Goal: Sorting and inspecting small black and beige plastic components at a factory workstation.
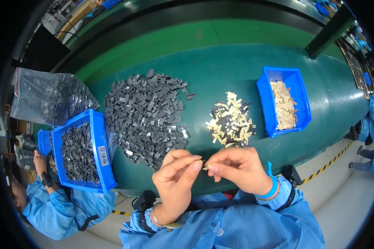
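Note:
My left hand and my right hand meet at the fingertips over the table's near edge. The left thumb and forefinger pinch a small dark piece, mostly covered by the fingers. A small cream piece shows at the right fingertips, also largely hidden. Whether the two pieces touch I cannot tell. Just beyond my hands lies a mixed pile of cream and black small parts. A large heap of dark grey plastic parts spreads to its left.
A blue bin at the right holds flat beige pieces. Another blue bin with dark parts stands left, before a clear plastic bag. A co-worker in blue sits at the left. A green post rises at the far right.

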Tool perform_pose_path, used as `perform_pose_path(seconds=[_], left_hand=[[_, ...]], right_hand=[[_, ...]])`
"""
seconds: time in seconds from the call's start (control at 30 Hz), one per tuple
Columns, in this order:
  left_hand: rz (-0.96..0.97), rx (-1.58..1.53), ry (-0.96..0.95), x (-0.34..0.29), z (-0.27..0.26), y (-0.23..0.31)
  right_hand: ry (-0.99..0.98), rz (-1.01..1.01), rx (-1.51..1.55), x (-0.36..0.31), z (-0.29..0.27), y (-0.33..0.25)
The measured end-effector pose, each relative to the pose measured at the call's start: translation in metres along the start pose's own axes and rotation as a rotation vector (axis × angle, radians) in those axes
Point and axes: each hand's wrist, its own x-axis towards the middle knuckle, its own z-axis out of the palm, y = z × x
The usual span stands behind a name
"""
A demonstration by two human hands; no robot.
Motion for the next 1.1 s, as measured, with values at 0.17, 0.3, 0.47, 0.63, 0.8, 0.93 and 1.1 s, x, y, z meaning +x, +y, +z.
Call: perform_pose_path(seconds=[0.17, 0.3, 0.47, 0.63, 0.8, 0.93, 1.1], left_hand=[[0.105, 0.137, -0.068, -0.003, -0.001, 0.0], [0.071, 0.115, -0.104, -0.003, -0.002, -0.002], [-0.137, -0.117, -0.123, -0.005, -0.001, -0.003], [-0.391, -0.498, -0.187, -0.004, -0.003, -0.003], [-0.458, -0.629, -0.212, -0.001, 0.004, 0.005], [-0.227, -0.356, -0.068, 0.002, -0.002, 0.011], [0.16, 0.098, -0.061, 0.003, -0.008, 0.017]], right_hand=[[0.006, -0.003, 0.073, 0.0, 0.003, 0.0], [0.036, -0.031, 0.074, 0.0, 0.005, 0.0], [0.09, -0.031, 0.072, -0.002, 0.008, 0.001], [0.088, -0.091, 0.095, -0.003, 0.007, 0.004], [0.096, -0.124, 0.047, -0.006, 0.0, -0.01], [0.412, -0.637, -0.9, -0.012, -0.041, -0.048], [0.674, -0.506, -1.391, -0.02, -0.08, -0.084]])
